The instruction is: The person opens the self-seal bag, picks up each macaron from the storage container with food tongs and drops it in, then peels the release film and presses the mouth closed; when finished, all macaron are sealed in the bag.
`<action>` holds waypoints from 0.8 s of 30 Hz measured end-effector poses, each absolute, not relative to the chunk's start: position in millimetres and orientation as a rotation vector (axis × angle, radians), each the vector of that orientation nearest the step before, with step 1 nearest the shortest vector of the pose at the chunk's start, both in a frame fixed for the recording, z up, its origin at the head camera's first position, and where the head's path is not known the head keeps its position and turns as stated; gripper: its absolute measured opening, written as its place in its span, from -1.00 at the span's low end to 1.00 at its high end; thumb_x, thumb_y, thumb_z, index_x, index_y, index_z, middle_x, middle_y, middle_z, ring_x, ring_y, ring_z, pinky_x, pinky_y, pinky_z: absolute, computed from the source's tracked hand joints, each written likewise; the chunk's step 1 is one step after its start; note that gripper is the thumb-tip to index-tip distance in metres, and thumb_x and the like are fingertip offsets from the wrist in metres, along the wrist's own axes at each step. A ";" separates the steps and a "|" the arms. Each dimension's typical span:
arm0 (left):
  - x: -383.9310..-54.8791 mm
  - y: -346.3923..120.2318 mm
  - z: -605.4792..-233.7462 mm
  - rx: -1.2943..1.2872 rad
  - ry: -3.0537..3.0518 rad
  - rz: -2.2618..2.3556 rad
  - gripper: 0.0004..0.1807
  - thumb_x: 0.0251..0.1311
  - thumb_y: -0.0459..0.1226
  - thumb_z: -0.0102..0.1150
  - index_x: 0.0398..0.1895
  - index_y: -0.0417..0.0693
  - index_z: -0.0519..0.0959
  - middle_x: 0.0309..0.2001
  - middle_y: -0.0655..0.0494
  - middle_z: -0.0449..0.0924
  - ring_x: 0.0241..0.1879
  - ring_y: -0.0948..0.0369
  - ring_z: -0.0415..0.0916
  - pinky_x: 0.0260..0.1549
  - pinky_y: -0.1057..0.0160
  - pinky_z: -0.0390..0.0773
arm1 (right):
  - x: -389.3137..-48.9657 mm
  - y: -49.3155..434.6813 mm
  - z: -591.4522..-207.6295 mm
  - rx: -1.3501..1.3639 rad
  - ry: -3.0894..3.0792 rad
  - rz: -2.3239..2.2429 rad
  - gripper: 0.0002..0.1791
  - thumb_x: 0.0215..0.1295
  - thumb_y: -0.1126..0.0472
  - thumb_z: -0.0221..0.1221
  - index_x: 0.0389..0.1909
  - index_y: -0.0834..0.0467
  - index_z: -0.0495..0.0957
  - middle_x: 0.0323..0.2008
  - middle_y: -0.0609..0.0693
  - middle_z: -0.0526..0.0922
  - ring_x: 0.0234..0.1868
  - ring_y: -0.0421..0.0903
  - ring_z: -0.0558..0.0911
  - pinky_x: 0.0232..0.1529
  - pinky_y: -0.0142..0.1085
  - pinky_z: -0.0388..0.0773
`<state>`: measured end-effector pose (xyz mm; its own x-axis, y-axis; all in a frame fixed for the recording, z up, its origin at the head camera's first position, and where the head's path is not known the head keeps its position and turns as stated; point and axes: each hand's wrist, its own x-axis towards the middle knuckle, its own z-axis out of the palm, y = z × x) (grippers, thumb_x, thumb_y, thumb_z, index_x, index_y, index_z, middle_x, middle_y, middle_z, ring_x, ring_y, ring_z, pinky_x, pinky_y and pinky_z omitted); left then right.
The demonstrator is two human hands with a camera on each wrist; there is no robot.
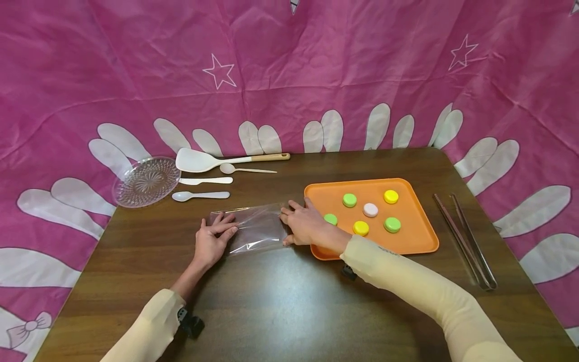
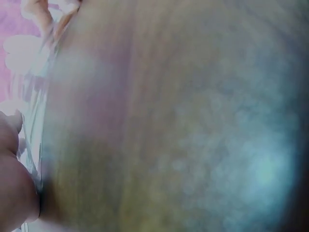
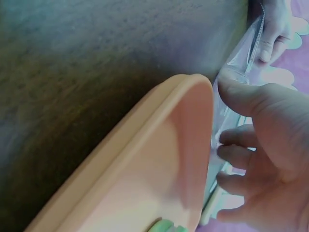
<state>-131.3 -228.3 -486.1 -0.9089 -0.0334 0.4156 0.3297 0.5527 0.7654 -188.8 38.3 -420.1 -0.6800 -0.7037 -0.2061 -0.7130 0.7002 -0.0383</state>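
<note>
A clear plastic bag [image 1: 260, 229] lies flat on the table, stretched between my two hands. At its left end rests my left hand [image 1: 213, 240], fingers extended over the film and thumb on top. My right hand [image 1: 304, 223] touches the bag's right end with spread, slightly bent fingers. In the right wrist view, the fingertips and thumb [image 3: 236, 94] of that hand meet the film's edge. Its wrist passes over the near left corner of an orange tray [image 1: 325, 251]. The left wrist view is mostly blurred tabletop, with part of the left hand [image 2: 17, 179] beside the shiny film.
Several green, yellow and pale pink macarons [image 1: 370, 210] sit in the tray. Metal tongs [image 1: 470, 246] lie to its right. At the back left are a clear patterned plate [image 1: 147, 181], a white spatula [image 1: 199, 161], two spoons [image 1: 201, 196] and a white knife [image 1: 205, 181].
</note>
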 end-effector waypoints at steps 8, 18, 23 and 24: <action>-131.5 -229.2 -488.0 -0.226 -2.340 -1.363 -0.85 0.08 -0.56 0.38 -0.25 -0.34 0.75 0.00 -0.29 0.63 0.22 -0.28 0.42 0.31 -0.44 -0.24 | -185.7 97.5 -397.0 -1.230 2.874 -0.398 -0.32 0.35 -0.02 0.28 0.37 0.28 0.41 0.33 0.19 0.46 0.31 0.15 0.46 0.23 0.13 0.37; -129.6 -229.4 -487.9 -0.243 -2.294 -1.385 -0.83 0.08 -0.57 0.39 -0.23 -0.35 0.75 0.02 -0.31 0.62 0.20 -0.31 0.42 0.30 -0.45 -0.22 | -164.9 267.8 -375.3 -0.635 3.198 -0.592 -0.51 0.29 0.22 0.31 0.14 0.44 0.54 -0.08 0.38 0.67 -0.17 0.31 0.67 -0.16 0.19 0.56; -128.9 -229.0 -487.2 -0.250 -2.291 -1.376 -0.83 0.07 -0.57 0.39 -0.24 -0.34 0.75 0.08 -0.31 0.59 0.22 -0.32 0.41 0.29 -0.46 -0.22 | -151.6 346.3 -384.4 -0.262 3.189 -0.556 -0.35 0.27 0.23 0.28 0.18 0.63 0.31 0.02 0.64 0.42 0.03 0.55 0.40 -0.03 0.40 0.36; -129.2 -228.8 -487.0 -0.254 -2.291 -1.371 -0.83 0.06 -0.57 0.39 -0.25 -0.34 0.75 0.08 -0.32 0.58 0.21 -0.32 0.41 0.29 -0.47 -0.21 | -148.6 358.3 -386.8 -0.198 3.158 -0.548 -0.30 0.27 0.22 0.28 0.19 0.66 0.25 0.02 0.69 0.35 0.04 0.58 0.34 -0.03 0.42 0.32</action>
<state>-129.2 -228.8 -487.0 -0.8794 -0.0732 0.4705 0.3801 0.4874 0.7862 -148.6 358.3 -386.8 -0.9899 -0.1094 0.0899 -0.1333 0.9342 -0.3310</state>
